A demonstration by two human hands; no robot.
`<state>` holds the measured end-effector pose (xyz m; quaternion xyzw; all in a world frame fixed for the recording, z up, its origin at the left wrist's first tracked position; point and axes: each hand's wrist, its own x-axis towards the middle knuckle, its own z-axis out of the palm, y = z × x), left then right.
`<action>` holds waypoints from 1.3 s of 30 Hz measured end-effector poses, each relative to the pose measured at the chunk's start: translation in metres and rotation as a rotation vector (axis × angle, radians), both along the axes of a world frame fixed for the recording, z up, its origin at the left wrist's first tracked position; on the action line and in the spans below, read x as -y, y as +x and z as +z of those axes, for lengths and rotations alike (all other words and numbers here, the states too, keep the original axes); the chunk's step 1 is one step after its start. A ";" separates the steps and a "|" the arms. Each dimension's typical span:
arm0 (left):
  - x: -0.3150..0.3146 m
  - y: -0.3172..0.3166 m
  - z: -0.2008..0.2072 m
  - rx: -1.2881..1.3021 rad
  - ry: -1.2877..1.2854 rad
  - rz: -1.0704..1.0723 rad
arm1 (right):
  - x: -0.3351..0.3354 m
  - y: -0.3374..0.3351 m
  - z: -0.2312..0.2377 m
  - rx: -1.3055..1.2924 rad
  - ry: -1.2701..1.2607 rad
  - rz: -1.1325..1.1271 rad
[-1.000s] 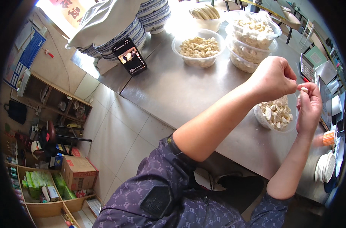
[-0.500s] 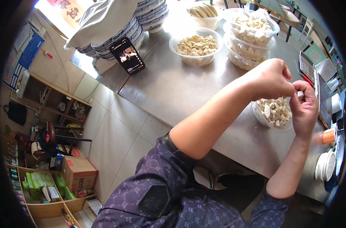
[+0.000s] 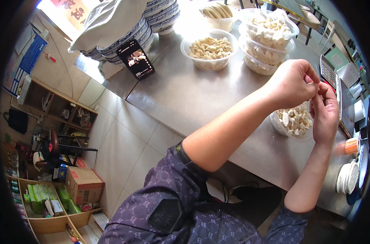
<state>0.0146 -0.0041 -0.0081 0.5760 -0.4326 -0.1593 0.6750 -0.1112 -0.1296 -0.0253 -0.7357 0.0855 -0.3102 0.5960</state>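
Observation:
My left hand point(image 3: 292, 83) and my right hand point(image 3: 326, 114) meet fingertip to fingertip at the right of the steel table. Both are closed in a pinch over a small pale piece of flatbread, which the fingers now almost wholly cover. Below them stands a clear plastic bowl point(image 3: 276, 125) of torn, pale flatbread bits point(image 3: 294, 121), partly behind my right hand. Just beyond my left hand rises a stack of plastic tubs point(image 3: 246, 49) filled with similar bits. Another plastic bowl point(image 3: 211, 65) of bits point(image 3: 209, 48) sits left of that stack.
Whole flatbreads point(image 3: 347, 178) are stacked at the right edge, near an orange-labelled roll point(image 3: 351, 145). More round breads point(image 3: 216, 11) fill a far tub. A phone point(image 3: 136, 60) leans on patterned bowls point(image 3: 162, 14) partly under a white cloth point(image 3: 108, 24). A calculator point(image 3: 327, 70) lies far right.
My fingers have drawn closer together, and the white piece that showed between them is now mostly hidden. My left wrist has turned slightly. The bowls and tubs have stayed put.

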 end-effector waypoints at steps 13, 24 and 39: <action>-0.006 -0.004 0.009 0.029 0.008 0.100 | 0.010 0.002 -0.008 0.072 -0.165 -0.123; -0.008 0.000 0.008 -0.006 0.146 0.041 | -0.009 0.000 0.000 0.087 -0.300 -0.109; -0.003 -0.001 0.006 -0.186 0.042 -0.093 | 0.003 -0.001 0.001 0.006 0.108 0.100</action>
